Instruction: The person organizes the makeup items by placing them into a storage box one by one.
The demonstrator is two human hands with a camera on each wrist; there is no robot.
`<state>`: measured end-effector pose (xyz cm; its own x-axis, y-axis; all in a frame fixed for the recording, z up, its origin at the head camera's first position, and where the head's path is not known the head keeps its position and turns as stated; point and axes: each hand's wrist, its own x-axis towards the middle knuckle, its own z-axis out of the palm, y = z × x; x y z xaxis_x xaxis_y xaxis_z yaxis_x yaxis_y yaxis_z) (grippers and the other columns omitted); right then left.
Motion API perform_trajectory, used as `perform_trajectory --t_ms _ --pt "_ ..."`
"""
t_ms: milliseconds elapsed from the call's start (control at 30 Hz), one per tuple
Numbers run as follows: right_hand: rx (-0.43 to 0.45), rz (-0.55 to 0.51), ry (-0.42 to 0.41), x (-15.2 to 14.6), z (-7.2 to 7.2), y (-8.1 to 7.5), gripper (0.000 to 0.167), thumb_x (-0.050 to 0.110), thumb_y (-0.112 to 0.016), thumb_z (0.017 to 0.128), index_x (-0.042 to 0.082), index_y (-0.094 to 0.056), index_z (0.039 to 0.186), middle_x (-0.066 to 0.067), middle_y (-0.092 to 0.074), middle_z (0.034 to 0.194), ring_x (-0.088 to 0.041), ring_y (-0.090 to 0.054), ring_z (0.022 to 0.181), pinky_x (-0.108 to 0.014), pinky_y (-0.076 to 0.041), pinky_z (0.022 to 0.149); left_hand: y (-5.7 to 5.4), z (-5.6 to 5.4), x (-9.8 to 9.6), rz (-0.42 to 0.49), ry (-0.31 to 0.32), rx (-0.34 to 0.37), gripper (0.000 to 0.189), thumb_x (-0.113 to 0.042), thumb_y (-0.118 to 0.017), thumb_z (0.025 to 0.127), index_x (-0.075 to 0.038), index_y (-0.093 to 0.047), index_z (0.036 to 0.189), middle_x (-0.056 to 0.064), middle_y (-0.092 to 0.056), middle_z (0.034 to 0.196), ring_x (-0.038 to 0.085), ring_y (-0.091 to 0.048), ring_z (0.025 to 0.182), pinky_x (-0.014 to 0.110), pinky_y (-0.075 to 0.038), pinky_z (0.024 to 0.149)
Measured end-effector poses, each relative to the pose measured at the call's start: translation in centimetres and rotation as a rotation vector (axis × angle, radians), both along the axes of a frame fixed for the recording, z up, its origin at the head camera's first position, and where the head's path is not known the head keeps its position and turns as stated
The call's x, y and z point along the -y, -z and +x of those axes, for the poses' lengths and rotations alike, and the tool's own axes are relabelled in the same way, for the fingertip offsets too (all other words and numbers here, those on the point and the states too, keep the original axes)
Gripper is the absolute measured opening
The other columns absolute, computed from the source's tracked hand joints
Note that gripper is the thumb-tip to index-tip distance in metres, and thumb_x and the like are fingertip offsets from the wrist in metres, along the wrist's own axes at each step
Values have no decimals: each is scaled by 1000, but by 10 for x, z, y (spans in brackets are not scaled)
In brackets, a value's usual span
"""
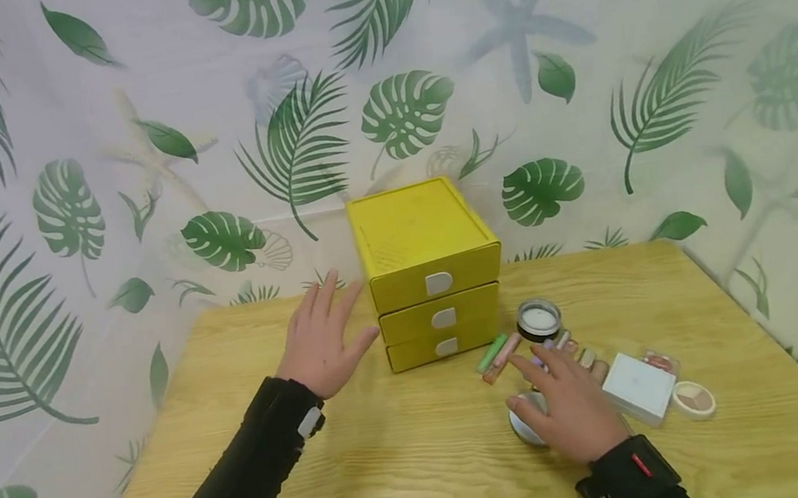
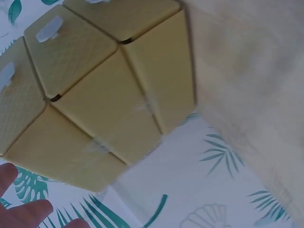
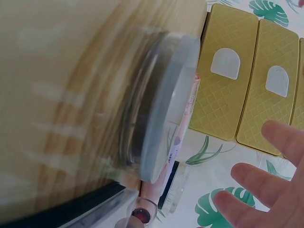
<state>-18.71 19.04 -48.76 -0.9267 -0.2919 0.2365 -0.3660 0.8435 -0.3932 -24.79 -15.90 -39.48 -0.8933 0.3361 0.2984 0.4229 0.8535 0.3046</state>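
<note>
A yellow three-drawer box (image 1: 436, 273) with white pull tabs stands at the back of the table. My left hand (image 1: 324, 343), fingers spread, hovers beside its left side; the left wrist view shows fingertips (image 2: 31, 211) near the box's side and nothing held. Over a group of cosmetics my right hand (image 1: 571, 407) reaches with fingers apart, partly covering a round silver-lidded jar (image 1: 523, 422). In the right wrist view that jar (image 3: 164, 104) stands apart from the fingers (image 3: 254, 183). Beyond the fingertips lie a green tube (image 1: 492, 352) and a pink tube (image 1: 506, 350).
A clear-lidded round jar (image 1: 539, 320) is close to the box's right front corner. Right of my right hand lie a white square case (image 1: 640, 387), a small reddish compact (image 1: 660, 363) and a round palette (image 1: 693, 399). A leaf-print cloth (image 1: 396, 115) hangs behind the wooden table (image 1: 411, 458).
</note>
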Motion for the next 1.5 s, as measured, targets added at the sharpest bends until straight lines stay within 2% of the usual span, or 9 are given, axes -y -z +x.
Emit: perform_trajectory --t_ms 100,200,367,467,600,867,1067,1267,1500 --pt "-6 -12 -2 -1 -1 -1 57 39 -62 101 14 -50 151 -26 -39 153 -47 -36 140 -64 -25 113 -14 -9 -6 3 16 27 68 -53 -44 104 -17 -31 161 14 -11 168 42 -11 152 60 -16 119" --pt "-5 -21 4 -3 -1 -2 56 39 -62 101 12 -52 149 -27 -39 152 -47 -37 139 -66 -28 110 -24 -21 -12 5 25 47 68 -55 -43 104 -19 -30 161 13 -9 169 40 -9 153 59 -14 120" --pt "12 -45 23 -9 -2 2 55 39 -63 100 10 -55 146 -29 -38 153 -50 -36 139 -68 -30 108 -34 -41 -22 8 41 113 70 -58 -43 103 -19 -32 161 14 -11 169 38 -8 153 56 -13 121" --pt "26 -67 32 -12 -1 5 56 41 -62 101 12 -54 147 -30 -36 154 -51 -37 138 -70 -31 106 -39 -50 -28 20 35 160 70 -57 -44 103 -18 -33 160 16 -12 168 38 -9 153 53 -13 122" --pt "34 -85 41 -14 0 9 57 43 -61 101 12 -53 148 -30 -34 155 -52 -37 138 -70 -32 105 -43 -59 -37 17 10 182 70 -58 -43 103 -19 -35 160 17 -13 168 37 -10 153 53 -14 122" --pt "32 -102 41 -15 3 10 57 41 -62 101 11 -52 148 -29 -33 155 -51 -36 138 -68 -31 107 -51 -69 -53 -15 -50 223 71 -62 -43 101 -22 -36 159 13 -8 169 34 -7 154 52 -15 122" --pt "12 -99 50 -17 3 10 56 40 -64 100 10 -54 146 -31 -35 154 -51 -35 139 -70 -31 106 -57 -76 -57 -66 -96 239 74 -67 -42 98 -24 -37 159 12 -8 169 36 -8 153 57 -18 120" --pt "27 -99 58 -17 4 11 57 40 -64 100 8 -55 146 -32 -34 153 -52 -33 139 -70 -31 106 -56 -81 -59 -85 -68 225 73 -67 -41 98 -24 -39 158 11 -16 168 38 -7 153 58 -19 119" --pt "40 -120 51 -10 6 9 57 39 -63 101 7 -53 147 -32 -35 153 -52 -34 139 -69 -34 105 -52 -80 -59 -52 -64 230 72 -65 -43 98 -24 -40 157 10 -19 167 37 -5 154 56 -23 119"
